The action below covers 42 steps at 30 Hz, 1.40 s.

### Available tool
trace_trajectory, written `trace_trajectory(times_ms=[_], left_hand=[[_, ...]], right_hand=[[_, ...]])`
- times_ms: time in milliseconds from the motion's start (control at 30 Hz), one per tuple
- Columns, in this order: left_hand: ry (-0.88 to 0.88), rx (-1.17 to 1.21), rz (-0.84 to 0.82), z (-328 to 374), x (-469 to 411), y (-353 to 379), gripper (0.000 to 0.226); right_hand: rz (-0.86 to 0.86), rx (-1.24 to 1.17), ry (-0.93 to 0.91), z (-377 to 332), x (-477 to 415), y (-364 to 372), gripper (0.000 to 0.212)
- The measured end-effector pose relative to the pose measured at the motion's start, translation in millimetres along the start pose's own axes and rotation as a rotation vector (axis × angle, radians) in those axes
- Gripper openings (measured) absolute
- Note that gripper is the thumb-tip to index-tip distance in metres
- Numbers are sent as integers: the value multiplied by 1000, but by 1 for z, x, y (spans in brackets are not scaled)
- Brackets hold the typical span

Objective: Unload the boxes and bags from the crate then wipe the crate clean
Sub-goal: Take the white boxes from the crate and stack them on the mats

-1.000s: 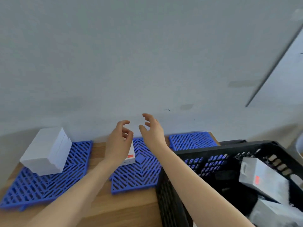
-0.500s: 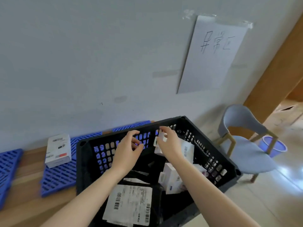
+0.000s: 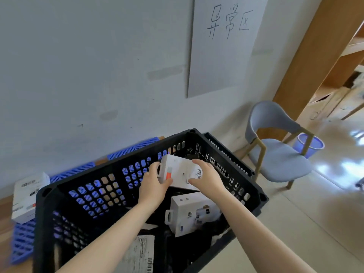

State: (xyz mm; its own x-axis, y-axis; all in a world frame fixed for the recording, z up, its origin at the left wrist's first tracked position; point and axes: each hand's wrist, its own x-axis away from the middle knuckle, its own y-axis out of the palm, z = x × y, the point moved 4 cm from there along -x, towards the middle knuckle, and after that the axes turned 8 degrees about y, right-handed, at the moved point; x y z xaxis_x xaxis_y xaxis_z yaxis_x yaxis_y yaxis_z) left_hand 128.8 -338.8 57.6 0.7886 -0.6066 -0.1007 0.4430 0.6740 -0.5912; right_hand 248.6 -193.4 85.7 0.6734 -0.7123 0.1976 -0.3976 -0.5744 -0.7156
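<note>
A black slotted crate (image 3: pixel 49 196) fills the lower middle of the head view. Both hands hold a white box with an orange stripe (image 3: pixel 180 170) inside the crate near its far wall. My left hand (image 3: pixel 154 186) grips the box's left end, thumb on top. My right hand (image 3: pixel 206 179) grips its right end by the barcode. Below them another white box (image 3: pixel 187 213) lies in the crate. A black bag with a white shipping label (image 3: pixel 140 255) lies at the crate's near side.
A white box (image 3: pixel 27 196) rests on blue grid mats (image 3: pixel 21 243) on a wooden surface left of the crate. A grey chair (image 3: pixel 279 154) and a blue bin (image 3: pixel 311 144) stand to the right by the wall. Paper sign (image 3: pixel 222 46) hangs above.
The view swung right from the mats to the crate. Both hands moved into the crate and took hold of the white box with the orange stripe.
</note>
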Motion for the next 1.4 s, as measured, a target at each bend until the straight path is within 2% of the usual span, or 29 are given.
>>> trace_trajectory(times_ms=[167,367,567,633,733,867,967,1067,1167,1267,1333,1400], left_hand=[[55,-25,5,0,0,-13,53],[13,64,78,9,7,-42,43],[59,112,287,28,29,-111,15],[73,151,375,30,38,-140,12],[51,182,550,25,51,-188,9],[18,179,744,7,65,-246,4],[-17,152,843,-14,73,-283,9],[-19,152,874,-36,79,-312,6],[-8,163,913,-62,83,-341,5],[-27,182,987,-90,81,-380,4],[-51,206,1009,-112,74,-406,4],[-80,229,1024,-136,67,-431,6]], right_hand=[[-6,18,-15,-7,-5,0,70],[-46,0,-82,-29,7,3,73],[-107,-3,-221,-62,28,12,83],[-126,-7,-287,-83,38,19,88],[-148,121,-436,-118,57,36,103],[-298,100,-599,-161,83,62,115],[-356,54,-701,-194,97,87,101],[-291,-32,-641,-230,98,111,71],[-285,-92,-637,-264,100,136,64],[-440,-119,-643,-296,104,165,82],[-541,-10,-703,-318,109,189,96],[-556,119,-784,-340,111,215,101]])
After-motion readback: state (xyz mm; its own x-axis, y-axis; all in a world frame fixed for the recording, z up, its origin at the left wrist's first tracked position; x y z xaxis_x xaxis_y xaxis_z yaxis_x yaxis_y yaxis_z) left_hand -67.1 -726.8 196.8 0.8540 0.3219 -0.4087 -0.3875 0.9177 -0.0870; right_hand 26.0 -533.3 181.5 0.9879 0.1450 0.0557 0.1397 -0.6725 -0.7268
